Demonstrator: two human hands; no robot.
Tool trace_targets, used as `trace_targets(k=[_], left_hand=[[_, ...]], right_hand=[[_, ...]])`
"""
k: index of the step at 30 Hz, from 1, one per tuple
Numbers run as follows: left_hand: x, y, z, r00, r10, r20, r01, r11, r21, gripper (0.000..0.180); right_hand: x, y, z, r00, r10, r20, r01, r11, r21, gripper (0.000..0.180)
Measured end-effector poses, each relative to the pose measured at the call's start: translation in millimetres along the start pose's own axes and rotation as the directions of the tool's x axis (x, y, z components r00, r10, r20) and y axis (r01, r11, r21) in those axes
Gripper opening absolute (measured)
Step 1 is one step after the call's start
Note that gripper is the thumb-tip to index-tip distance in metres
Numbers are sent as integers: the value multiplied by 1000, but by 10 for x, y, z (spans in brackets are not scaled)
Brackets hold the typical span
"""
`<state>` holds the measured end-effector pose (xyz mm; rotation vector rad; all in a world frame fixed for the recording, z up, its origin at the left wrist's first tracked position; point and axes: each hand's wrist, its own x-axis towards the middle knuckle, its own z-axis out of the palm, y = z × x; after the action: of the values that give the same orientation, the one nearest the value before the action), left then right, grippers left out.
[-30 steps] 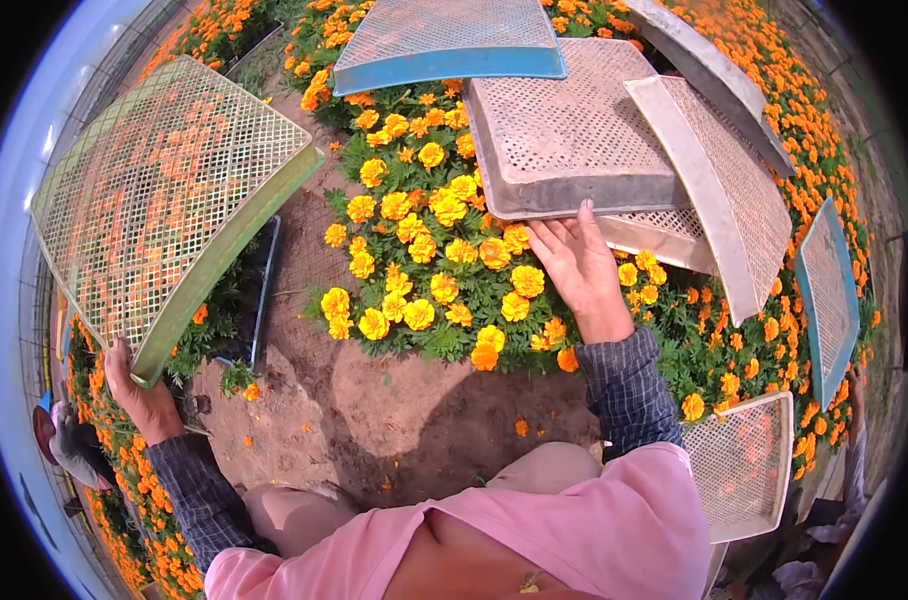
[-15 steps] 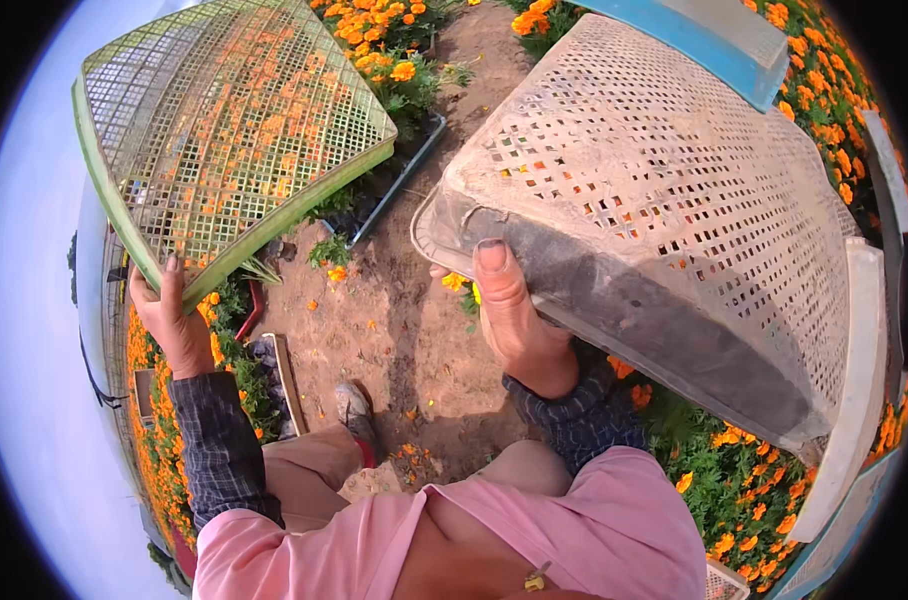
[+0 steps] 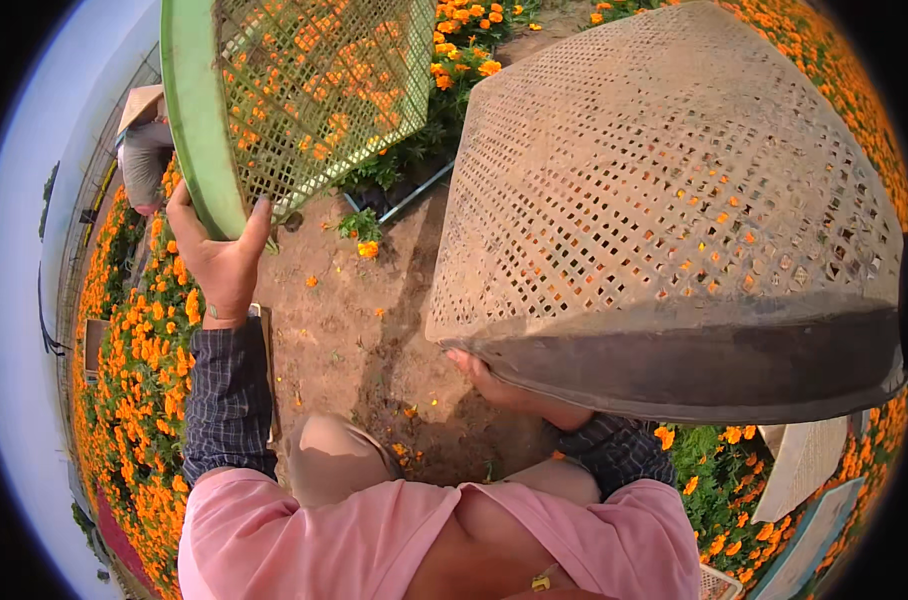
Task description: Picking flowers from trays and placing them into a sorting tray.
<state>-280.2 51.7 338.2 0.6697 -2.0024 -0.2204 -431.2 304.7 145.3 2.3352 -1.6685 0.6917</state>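
My left hand (image 3: 226, 262) is closed on the corner of a green plastic mesh crate (image 3: 192, 135), thumb on the near side. The crate is tilted up on edge, and marigolds show through its lattice. Held up on my right is a larger pale, dirt-stained perforated plastic crate (image 3: 664, 230), its lattice base facing me and a dark side wall along the bottom. Under that wall's left end, my right hand (image 3: 509, 388) grips the crate; most of the fingers are hidden behind it.
Bare soil (image 3: 339, 330) with fallen blossoms runs between my legs. Rows of orange marigolds (image 3: 144, 390) stand on both sides. A blue-edged tray (image 3: 414, 195) lies ahead. Another person (image 3: 146, 150) in a wide hat bends over at the far left. A pale crate (image 3: 800, 468) sits low right.
The pale crate has turned and risen, its base now covering more of the right side. The green crate has moved up and right and tipped more upright. My left leg has shifted.
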Motion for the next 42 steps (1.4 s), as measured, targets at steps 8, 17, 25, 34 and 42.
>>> trace_targets(k=[8, 17, 25, 34, 42], left_hand=[[-262, -672, -358, 999, 32, -23, -39, 922, -385, 75], [-1060, -1282, -318, 893, 387, 230, -255, 855, -451, 78], [-2213, -1557, -267, 841, 511, 179, -314, 729, -608, 49], [-3170, -1881, -403, 533, 590, 607, -29, 729, -684, 18], [-2649, -2493, -186, 512, -90, 854, 740, 552, -385, 19]], right_hand=[[166, 1519, -1772, 263, 896, -357, -267, 423, 866, 53], [708, 1378, -1468, 428, 825, 369, -233, -294, 927, 69], [1076, 1152, -1480, 415, 655, 631, -518, -400, 756, 48], [1203, 447, -559, -6, 799, 601, -965, -163, 208, 39], [644, 93, -491, 33, 868, 496, -982, -66, 180, 41]])
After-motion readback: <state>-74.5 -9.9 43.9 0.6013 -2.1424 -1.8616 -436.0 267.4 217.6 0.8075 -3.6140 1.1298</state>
